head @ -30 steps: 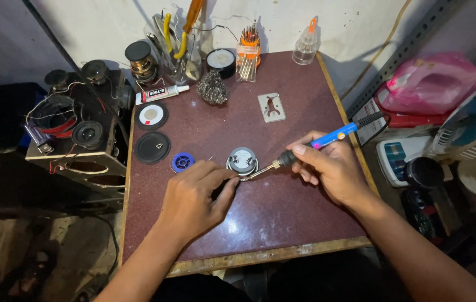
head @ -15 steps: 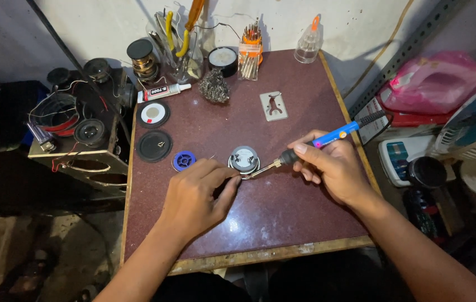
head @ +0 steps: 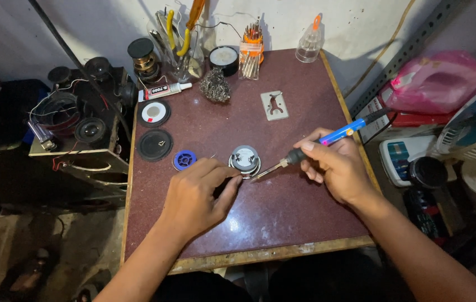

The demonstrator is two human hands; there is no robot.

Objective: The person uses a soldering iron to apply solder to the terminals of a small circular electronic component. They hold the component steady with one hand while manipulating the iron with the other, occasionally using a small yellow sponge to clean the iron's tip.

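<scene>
- One small round speaker driver (head: 244, 160) lies near the middle of the maroon tabletop (head: 282, 212), metal back upward so its rim terminals can be reached; the casing looks like dull silver metal with a dark centre.
- Right hand (head: 338, 170) is clenched pen-fashion around a soldering iron (head: 310, 148), blue handle and black collar, its thin metal tip slanted down to the driver's right edge (touching or just short of it, I cannot tell).
- Left hand (head: 196, 196) rests on the table just left of the driver, fingers pinched together beside its rim, seemingly to steady it or feed something thin; a fine wire end pokes out above the knuckles, but what the pinch holds is hidden.
- Just left of the hand sits a small blue spool (head: 184, 160), kept within easy reach.
- Further left lie two flat discs, a black speaker cone (head: 155, 145) and a white-centred ring (head: 154, 113), parked out of the working area.
- Towards the back: a grey tangle of wire wool (head: 215, 85), rough and springy, probably for wiping the tip; a small pale metal plate (head: 275, 105); a glue tube (head: 164, 91) lying flat.
- Along the wall stand a glass jar of pliers (head: 179, 50), an orange rack of screwdriver bits (head: 251, 50) and a clear squeeze bottle (head: 309, 43), upright so the tools stay handy.
</scene>
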